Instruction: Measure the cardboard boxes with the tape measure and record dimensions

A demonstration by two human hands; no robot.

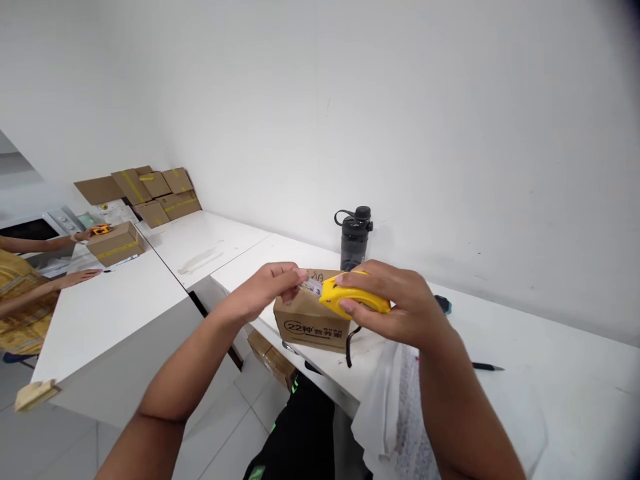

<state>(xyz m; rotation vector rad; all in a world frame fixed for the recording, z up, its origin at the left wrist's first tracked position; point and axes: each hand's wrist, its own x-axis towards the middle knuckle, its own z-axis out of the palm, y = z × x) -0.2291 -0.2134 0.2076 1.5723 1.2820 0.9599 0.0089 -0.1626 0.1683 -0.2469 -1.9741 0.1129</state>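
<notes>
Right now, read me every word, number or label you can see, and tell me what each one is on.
"22种" then more characters, too blurred to read: front of the cardboard box.
Handwriting on that box's top: unreadable.
On the tape end between the left hand and the yellow tape measure in the right hand: markings too small.
On the black bottle and the stacked boxes: no readable text.

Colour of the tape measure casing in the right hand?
Yellow plastic tape measure casing, with a black strap dangling below it; shows best in head view.
</notes>
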